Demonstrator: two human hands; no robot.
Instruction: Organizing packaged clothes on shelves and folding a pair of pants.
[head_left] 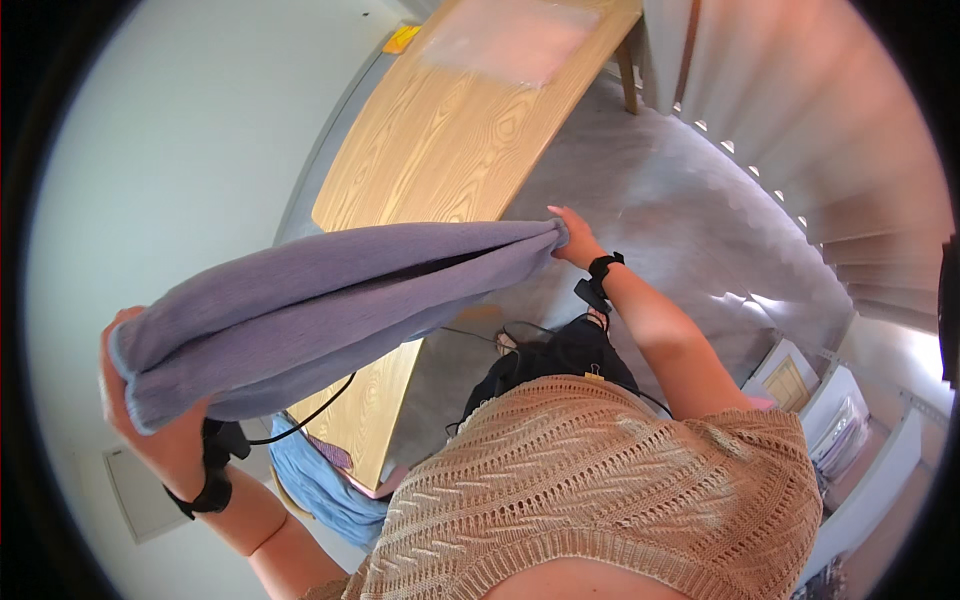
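I see my left hand (165, 430) and right hand (572, 240) each in a closed grip on a folded lavender towel (320, 300), stretched level above the wooden table (440, 140) edge, grey floor (660, 210) alongside.

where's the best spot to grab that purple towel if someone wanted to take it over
Probably the sagging middle of the purple towel, pinched from above. It hangs folded lengthwise, stretched in the air between the left hand and right hand, so both ends are taken; only the mid-span edge over the wooden table is free.
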